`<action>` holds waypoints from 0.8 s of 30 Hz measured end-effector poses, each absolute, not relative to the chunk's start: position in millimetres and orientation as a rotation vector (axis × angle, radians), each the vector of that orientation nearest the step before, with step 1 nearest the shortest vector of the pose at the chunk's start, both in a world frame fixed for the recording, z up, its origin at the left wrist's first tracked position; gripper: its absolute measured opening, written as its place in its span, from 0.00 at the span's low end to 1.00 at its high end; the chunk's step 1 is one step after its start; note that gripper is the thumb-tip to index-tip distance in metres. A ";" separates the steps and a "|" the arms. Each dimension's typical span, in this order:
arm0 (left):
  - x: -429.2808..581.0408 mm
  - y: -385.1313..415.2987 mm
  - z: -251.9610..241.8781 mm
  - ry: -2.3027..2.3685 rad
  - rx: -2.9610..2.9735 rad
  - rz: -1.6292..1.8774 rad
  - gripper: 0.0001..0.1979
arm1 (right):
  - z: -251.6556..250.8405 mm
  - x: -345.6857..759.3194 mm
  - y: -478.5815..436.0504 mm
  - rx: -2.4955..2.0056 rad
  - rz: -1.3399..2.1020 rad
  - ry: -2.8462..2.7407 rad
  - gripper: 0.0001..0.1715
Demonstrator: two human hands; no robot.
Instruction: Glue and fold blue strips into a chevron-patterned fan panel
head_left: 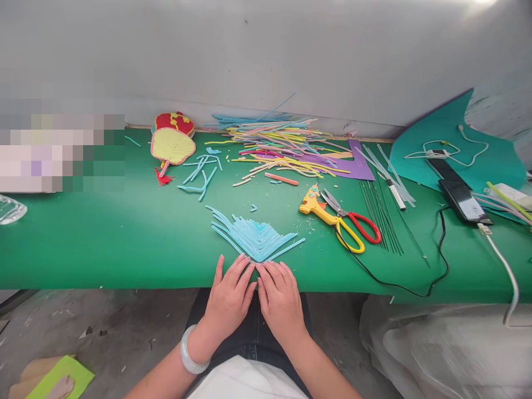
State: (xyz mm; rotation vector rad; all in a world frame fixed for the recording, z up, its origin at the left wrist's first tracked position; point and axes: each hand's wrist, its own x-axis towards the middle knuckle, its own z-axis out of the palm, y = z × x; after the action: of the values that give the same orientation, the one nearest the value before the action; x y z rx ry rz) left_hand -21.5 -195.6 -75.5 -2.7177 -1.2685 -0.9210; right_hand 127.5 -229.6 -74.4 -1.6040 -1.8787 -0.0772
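Observation:
Light-blue pipe cleaners (260, 244) lie nested in a V on the green table, its point towards me. My left hand (233, 296) rests at the near edge just below that point, fingers stretched forward and thumb tucked inward. Beside it my right hand (280, 296) lies with its fingers extended, fingertips close to the left hand's. Both sets of fingertips are at or just short of the lowest blue strip; whether they press on a strip is hidden. A small bent blue piece (253, 208) lies beyond the V.
A yellow glue gun (316, 205) with a black cord and scissors (349, 219) lie right of the V. Behind are piled coloured pipe cleaners (282, 144), loose blue pieces (201, 172) and a yellow fan-shaped piece (172, 147). Thin wires (380, 216) and a phone (465, 199) lie farther right.

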 end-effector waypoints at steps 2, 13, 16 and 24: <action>-21.2 -195.3 -74.7 -1.261 -2.717 -0.912 0.17 | -74.5 127.5 -229.6 -1.603 -0.071 -1.876 0.18; -21.1 -196.1 -74.5 -1.275 -2.716 -0.890 0.16 | -72.4 129.6 -228.6 -1.591 -0.067 -1.891 0.17; -21.2 -196.0 -74.6 -1.266 -2.710 -0.894 0.16 | -72.2 129.3 -228.1 -1.593 -0.069 -1.893 0.16; -21.6 -195.9 -73.9 -1.250 -2.720 -0.894 0.17 | -74.6 126.4 -228.5 -1.610 -0.091 -1.874 0.18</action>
State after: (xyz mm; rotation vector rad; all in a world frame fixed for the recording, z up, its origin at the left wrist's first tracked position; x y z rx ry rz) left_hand -21.6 -195.9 -73.9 -2.7201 -1.2505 -0.8943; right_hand 126.4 -228.5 -74.6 -1.6098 -1.8741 -0.0911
